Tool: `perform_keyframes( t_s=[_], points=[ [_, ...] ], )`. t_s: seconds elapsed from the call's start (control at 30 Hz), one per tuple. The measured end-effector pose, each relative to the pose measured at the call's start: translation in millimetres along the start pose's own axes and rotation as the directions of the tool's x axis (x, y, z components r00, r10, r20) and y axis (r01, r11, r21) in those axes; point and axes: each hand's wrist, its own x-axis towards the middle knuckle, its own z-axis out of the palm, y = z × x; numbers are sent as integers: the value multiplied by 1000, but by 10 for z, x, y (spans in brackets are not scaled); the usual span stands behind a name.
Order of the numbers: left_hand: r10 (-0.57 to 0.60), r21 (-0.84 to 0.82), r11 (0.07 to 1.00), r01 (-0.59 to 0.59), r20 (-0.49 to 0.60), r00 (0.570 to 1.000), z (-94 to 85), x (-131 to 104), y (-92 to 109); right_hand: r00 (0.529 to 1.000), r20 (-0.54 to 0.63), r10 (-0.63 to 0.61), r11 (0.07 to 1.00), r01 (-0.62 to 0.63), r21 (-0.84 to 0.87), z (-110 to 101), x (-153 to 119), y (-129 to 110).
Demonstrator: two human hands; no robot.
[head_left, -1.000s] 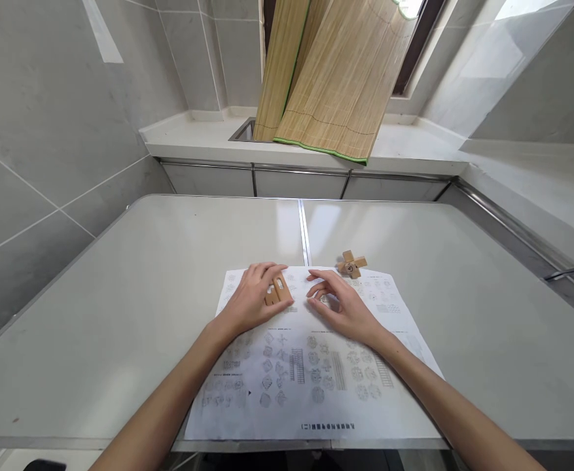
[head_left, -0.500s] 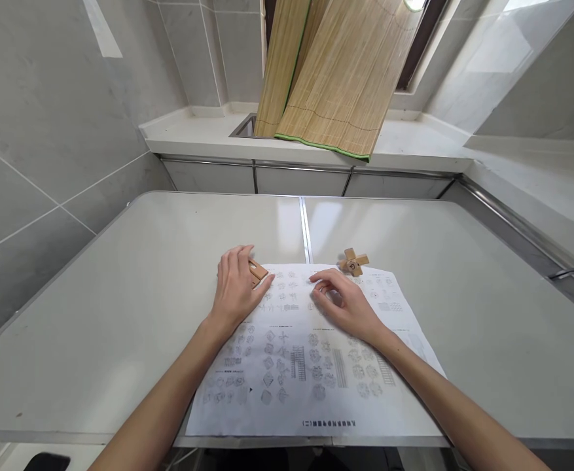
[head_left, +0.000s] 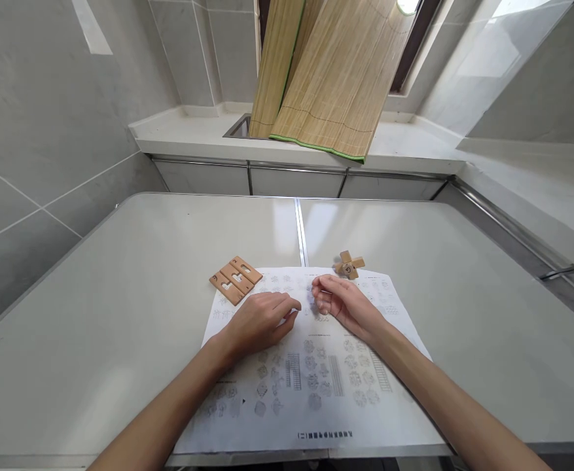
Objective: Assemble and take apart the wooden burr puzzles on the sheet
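Observation:
My left hand point(head_left: 267, 319) rests on the printed paper sheet point(head_left: 323, 435), fingers loosely bent, the thumb a little apart from the index finger. Nothing shows in it. Facing it across a small gap is my right hand point(head_left: 343, 302), turned partly palm-inward with half-curled fingers and no object visible. Beyond the left hand, several flat wooden puzzle pieces point(head_left: 236, 279) with cut-out slots and marked numbers lie side by side, partly over the sheet's upper left corner. An assembled wooden burr puzzle point(head_left: 349, 265) of crossed sticks stands at the sheet's far edge, just beyond my right hand.
The white table point(head_left: 95, 314) has a metal seam point(head_left: 300, 229) down its middle. Behind it runs a white ledge point(head_left: 193, 140) with a bamboo mat point(head_left: 336, 85) leaning over it. Grey tiled walls rise on both sides, and a metal rail point(head_left: 512, 226) runs along the right.
My left hand has come off the flat wooden pieces and moved toward me and to the right, leaving them uncovered. My right hand has shifted slightly and its fingers have curled more.

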Motion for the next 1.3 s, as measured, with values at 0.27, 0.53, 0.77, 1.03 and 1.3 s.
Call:
perform_keyframes(
  t_s=[0.27,0.53,0.77,1.03,1.3],
  points=[
    [-18,-32,999,18,-18,1000,42,-17,-34,992,14,125,833,-113,541,-97,74,-28],
    [-18,-43,999,17,-25,1000,34,-9,-43,994,-22,108,696,-60,715,-118,83,-54],
    [-38,-57,998,38,-4,999,25,-5,-35,994,-112,-13,853,69,517,-167,102,-40],
    [-127,-147,981,129,24,992,-5,-14,-8,990,-136,-37,904,91,418,-165,107,-63],
    [-530,-550,692,468,52,846,-87,37,51,973,232,13,994,-37,102,40,-55,-9]
  ],
)
